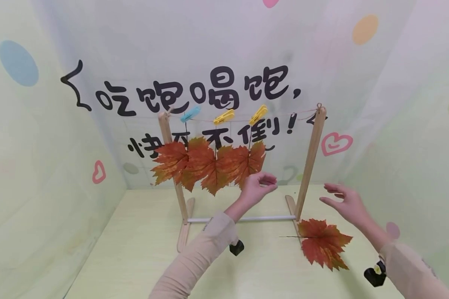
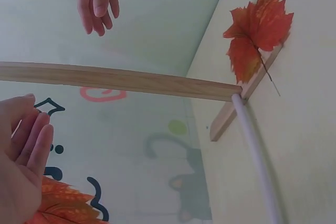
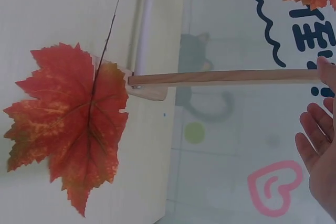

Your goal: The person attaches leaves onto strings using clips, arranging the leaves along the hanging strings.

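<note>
Three orange-red artificial maple leaves hang by their stems from a string, the left leaf (image 1: 169,161), middle leaf (image 1: 205,166) and right leaf (image 1: 247,162) overlapping. A blue clothespin (image 1: 191,113) and two yellow ones, the middle clothespin (image 1: 223,117) and right clothespin (image 1: 258,115), clip them. My left hand (image 1: 256,189), fingers loosely bent and holding nothing, is in front of the right leaf's lower edge. My right hand (image 1: 346,203) hovers right of the rack, fingers relaxed, thumb apart, nothing in it. Below it a loose maple leaf (image 3: 71,114) lies stem leftward across the rack's right foot.
The wooden rack has a left post (image 1: 166,128), a right post (image 1: 311,162) and a white crossbar (image 1: 247,219) low between them. It stands on a pale table (image 1: 134,232) before a printed backdrop (image 1: 224,37). Black wrist-worn pieces show under both sleeves.
</note>
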### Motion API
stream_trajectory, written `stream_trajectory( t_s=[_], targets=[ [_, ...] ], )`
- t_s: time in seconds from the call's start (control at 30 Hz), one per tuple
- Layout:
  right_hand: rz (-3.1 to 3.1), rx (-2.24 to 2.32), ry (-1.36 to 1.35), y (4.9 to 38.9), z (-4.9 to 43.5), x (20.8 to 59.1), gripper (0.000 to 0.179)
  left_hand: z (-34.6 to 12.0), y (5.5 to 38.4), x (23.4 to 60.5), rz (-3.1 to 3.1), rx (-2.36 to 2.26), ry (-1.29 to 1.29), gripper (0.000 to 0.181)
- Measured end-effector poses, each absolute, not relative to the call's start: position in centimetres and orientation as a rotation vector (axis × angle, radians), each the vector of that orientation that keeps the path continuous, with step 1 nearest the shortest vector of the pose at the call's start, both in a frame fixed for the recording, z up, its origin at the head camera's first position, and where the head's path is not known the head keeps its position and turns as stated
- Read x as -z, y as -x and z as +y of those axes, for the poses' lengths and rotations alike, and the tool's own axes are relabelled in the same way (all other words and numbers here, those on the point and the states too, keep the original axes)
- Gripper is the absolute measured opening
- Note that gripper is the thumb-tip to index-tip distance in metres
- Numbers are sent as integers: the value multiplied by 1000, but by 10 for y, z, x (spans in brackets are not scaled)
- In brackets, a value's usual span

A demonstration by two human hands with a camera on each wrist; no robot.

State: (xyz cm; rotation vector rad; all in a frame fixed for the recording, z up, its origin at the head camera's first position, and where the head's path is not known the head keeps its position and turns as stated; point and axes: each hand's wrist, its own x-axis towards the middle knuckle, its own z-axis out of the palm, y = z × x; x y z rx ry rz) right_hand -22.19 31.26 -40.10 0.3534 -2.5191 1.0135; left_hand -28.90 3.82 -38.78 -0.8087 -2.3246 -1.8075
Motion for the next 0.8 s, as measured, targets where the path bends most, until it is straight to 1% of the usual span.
stream_trajectory(
  t_s=[0.33,0.57,0.8],
  targets=[
    [-2581,-1052,-249,218,316,432,46,54,284,437,-2435,1880,758,19],
    [-2592,-1078,-228,217,315,444,46,63,276,460,-2481,1853,746,19],
    [-2593,-1125,-237,216,313,457,45,73,267,492,-2551,1918,661,21]
  ],
)
